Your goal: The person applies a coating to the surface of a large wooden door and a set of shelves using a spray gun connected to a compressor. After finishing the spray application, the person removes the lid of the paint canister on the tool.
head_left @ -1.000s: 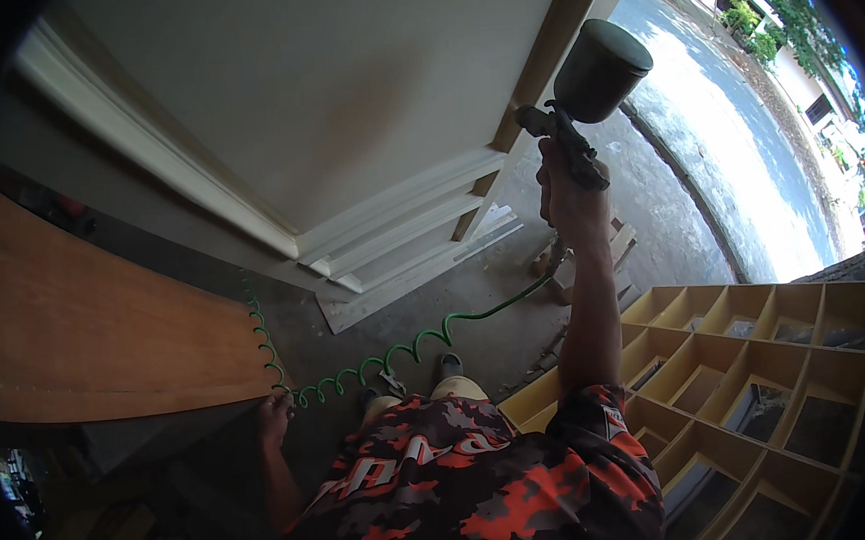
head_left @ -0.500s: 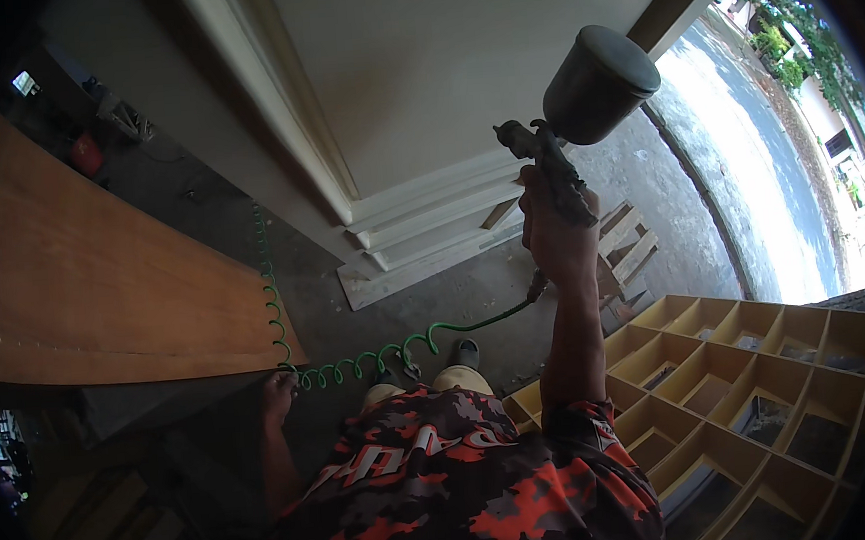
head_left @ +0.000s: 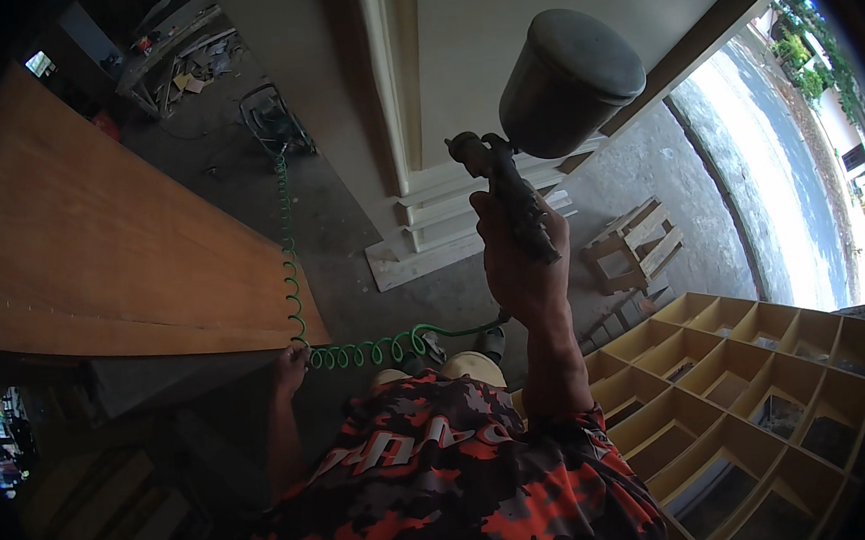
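My right hand (head_left: pixel 529 253) is wrapped round the grip of a spray gun (head_left: pixel 509 189), raised in front of a pale panelled cabinet or door piece (head_left: pixel 498 55). A large grey paint cup (head_left: pixel 572 82) sits tilted on top of the gun. From below that hand a coiled green air hose (head_left: pixel 378 351) runs left across my body. My left hand (head_left: pixel 292 362), low at the left, is closed on the hose, by the corner of a brown wooden panel (head_left: pixel 140 240). The gun's trigger is hidden by my fingers.
A yellowish shelf unit with square compartments (head_left: pixel 731 380) stands at my right. Beyond it are a small wooden stool (head_left: pixel 641 245) and a bright road (head_left: pixel 787 175). Farther left, the hose leads to a dark wheeled machine (head_left: pixel 277 120) near a pile of wood scraps (head_left: pixel 203 65).
My view has turned, so the panelled piece now sits farther right and the wheeled machine shows. The spray gun has come nearer and shifted left across the pale surface. Both hands keep their hold.
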`<state>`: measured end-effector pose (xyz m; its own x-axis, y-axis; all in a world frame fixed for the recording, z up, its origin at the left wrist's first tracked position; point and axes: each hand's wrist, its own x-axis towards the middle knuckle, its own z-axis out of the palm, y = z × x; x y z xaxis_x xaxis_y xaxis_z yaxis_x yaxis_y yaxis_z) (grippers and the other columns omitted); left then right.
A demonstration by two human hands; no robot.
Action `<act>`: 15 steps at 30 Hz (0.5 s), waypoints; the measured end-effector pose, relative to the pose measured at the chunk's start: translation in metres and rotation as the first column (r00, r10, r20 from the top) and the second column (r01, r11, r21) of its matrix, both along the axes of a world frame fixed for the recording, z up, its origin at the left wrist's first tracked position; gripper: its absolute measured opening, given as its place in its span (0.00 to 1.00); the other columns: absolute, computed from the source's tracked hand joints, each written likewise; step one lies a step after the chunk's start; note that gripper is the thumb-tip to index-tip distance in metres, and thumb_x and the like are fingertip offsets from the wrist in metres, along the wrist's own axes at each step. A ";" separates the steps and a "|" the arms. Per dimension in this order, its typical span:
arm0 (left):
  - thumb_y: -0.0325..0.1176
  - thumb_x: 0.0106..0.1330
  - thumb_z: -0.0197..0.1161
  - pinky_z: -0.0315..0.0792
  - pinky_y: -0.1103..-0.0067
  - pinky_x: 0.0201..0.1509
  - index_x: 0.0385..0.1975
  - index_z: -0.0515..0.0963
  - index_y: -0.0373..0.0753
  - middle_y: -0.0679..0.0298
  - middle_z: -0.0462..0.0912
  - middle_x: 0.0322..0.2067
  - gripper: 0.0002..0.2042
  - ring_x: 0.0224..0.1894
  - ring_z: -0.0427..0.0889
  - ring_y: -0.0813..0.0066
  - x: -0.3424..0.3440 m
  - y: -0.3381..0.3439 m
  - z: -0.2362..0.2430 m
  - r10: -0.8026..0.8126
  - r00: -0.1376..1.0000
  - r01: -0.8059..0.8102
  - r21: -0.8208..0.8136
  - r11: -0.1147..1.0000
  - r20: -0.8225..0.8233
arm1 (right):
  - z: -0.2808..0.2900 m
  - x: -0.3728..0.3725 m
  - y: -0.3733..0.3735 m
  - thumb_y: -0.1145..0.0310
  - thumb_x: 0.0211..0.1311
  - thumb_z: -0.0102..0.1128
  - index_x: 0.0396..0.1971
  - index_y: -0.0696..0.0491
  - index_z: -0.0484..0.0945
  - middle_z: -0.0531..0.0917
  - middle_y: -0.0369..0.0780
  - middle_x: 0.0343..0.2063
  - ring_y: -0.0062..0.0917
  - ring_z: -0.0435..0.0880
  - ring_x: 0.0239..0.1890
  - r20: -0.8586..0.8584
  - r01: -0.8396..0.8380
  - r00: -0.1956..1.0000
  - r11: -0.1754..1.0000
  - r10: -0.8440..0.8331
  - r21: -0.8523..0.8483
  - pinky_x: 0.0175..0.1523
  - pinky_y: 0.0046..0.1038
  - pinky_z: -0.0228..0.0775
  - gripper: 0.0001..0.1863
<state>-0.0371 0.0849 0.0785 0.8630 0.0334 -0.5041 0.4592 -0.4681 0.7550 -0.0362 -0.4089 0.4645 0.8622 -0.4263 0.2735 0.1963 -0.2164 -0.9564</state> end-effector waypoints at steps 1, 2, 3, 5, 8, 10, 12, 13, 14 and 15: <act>0.40 0.79 0.65 0.76 0.79 0.40 0.42 0.83 0.39 0.72 0.84 0.34 0.10 0.37 0.81 0.84 0.002 0.005 -0.002 -0.013 1.000 0.013 0.007 1.000 0.000 | 0.000 0.000 0.007 0.71 0.73 0.70 0.30 0.60 0.76 0.70 0.37 0.13 0.14 0.63 0.19 0.033 0.009 0.999 0.999 -0.007 -0.054 0.24 0.30 0.59 0.14; 0.40 0.79 0.65 0.76 0.79 0.40 0.42 0.83 0.39 0.72 0.84 0.34 0.10 0.37 0.81 0.84 0.004 0.009 -0.004 -0.014 1.000 0.014 0.009 1.000 -0.001 | 0.000 0.000 0.014 0.71 0.73 0.70 0.28 0.60 0.75 0.70 0.38 0.13 0.14 0.63 0.19 0.066 0.019 0.998 0.994 -0.012 -0.106 0.23 0.31 0.58 0.15; 0.40 0.79 0.65 0.76 0.79 0.40 0.43 0.83 0.39 0.72 0.85 0.34 0.10 0.37 0.81 0.84 0.005 0.010 -0.006 -0.013 1.000 0.013 0.001 1.000 -0.010 | 0.000 -0.001 0.020 0.71 0.73 0.70 0.28 0.60 0.75 0.70 0.38 0.13 0.14 0.63 0.19 0.066 0.020 0.998 0.994 -0.013 -0.105 0.23 0.31 0.58 0.15; 0.39 0.79 0.65 0.76 0.79 0.40 0.43 0.83 0.39 0.72 0.85 0.35 0.09 0.37 0.82 0.84 0.004 0.014 -0.009 -0.013 1.000 0.013 -0.005 1.000 -0.021 | 0.000 -0.004 0.035 0.71 0.72 0.71 0.28 0.60 0.73 0.70 0.39 0.12 0.14 0.63 0.18 0.054 -0.008 0.998 0.997 0.012 -0.074 0.22 0.30 0.57 0.16; 0.39 0.80 0.66 0.76 0.78 0.39 0.43 0.83 0.38 0.71 0.85 0.34 0.10 0.36 0.82 0.84 0.007 0.029 -0.019 -0.037 0.999 0.037 -0.014 0.999 -0.001 | -0.002 -0.009 0.058 0.71 0.72 0.71 0.29 0.59 0.72 0.72 0.41 0.12 0.16 0.67 0.16 0.075 -0.041 0.996 0.996 0.047 -0.076 0.21 0.31 0.59 0.16; 0.39 0.80 0.66 0.76 0.78 0.38 0.43 0.83 0.38 0.71 0.85 0.33 0.10 0.35 0.81 0.84 0.003 0.035 -0.028 -0.056 0.998 0.056 -0.019 0.998 0.023 | 0.004 -0.012 0.074 0.71 0.72 0.71 0.30 0.59 0.72 0.73 0.42 0.13 0.19 0.70 0.15 0.062 -0.037 0.997 0.994 0.044 -0.099 0.21 0.32 0.60 0.15; 0.39 0.80 0.66 0.75 0.78 0.38 0.43 0.83 0.37 0.71 0.85 0.32 0.10 0.34 0.80 0.84 0.002 0.039 -0.035 -0.067 0.997 0.067 0.001 0.998 0.030 | 0.006 -0.015 0.087 0.71 0.71 0.71 0.32 0.59 0.73 0.77 0.45 0.14 0.33 0.79 0.13 0.044 -0.054 0.997 0.988 0.061 -0.143 0.22 0.34 0.65 0.14; 0.38 0.80 0.66 0.75 0.78 0.38 0.43 0.83 0.37 0.71 0.84 0.31 0.10 0.33 0.80 0.84 0.001 0.041 -0.036 -0.076 0.996 0.076 0.019 0.997 0.038 | 0.005 -0.015 0.093 0.71 0.71 0.71 0.32 0.59 0.73 0.77 0.45 0.14 0.33 0.79 0.13 0.044 -0.049 0.997 0.989 0.056 -0.140 0.22 0.34 0.65 0.14; 0.38 0.80 0.66 0.75 0.78 0.38 0.43 0.83 0.37 0.71 0.84 0.31 0.10 0.33 0.80 0.84 0.000 0.042 -0.038 -0.081 0.996 0.081 0.022 0.997 0.037 | 0.004 -0.016 0.100 0.72 0.71 0.71 0.33 0.59 0.74 0.76 0.43 0.14 0.24 0.74 0.15 0.054 -0.073 0.995 0.991 0.079 -0.113 0.23 0.33 0.64 0.12; 0.38 0.79 0.66 0.74 0.77 0.37 0.43 0.83 0.37 0.71 0.84 0.31 0.10 0.33 0.80 0.84 0.000 0.040 -0.037 -0.078 0.996 0.077 0.023 0.997 0.040 | 0.003 -0.017 0.105 0.73 0.71 0.71 0.34 0.59 0.76 0.74 0.41 0.13 0.15 0.69 0.17 0.066 -0.092 0.993 0.992 0.098 -0.088 0.24 0.31 0.64 0.11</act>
<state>-0.0374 0.1244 0.0414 0.8834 -0.0243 -0.4679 0.3893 -0.5176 0.7619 -0.0528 -0.3042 0.4676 0.8752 -0.3163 0.3661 0.2855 -0.2731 -0.9186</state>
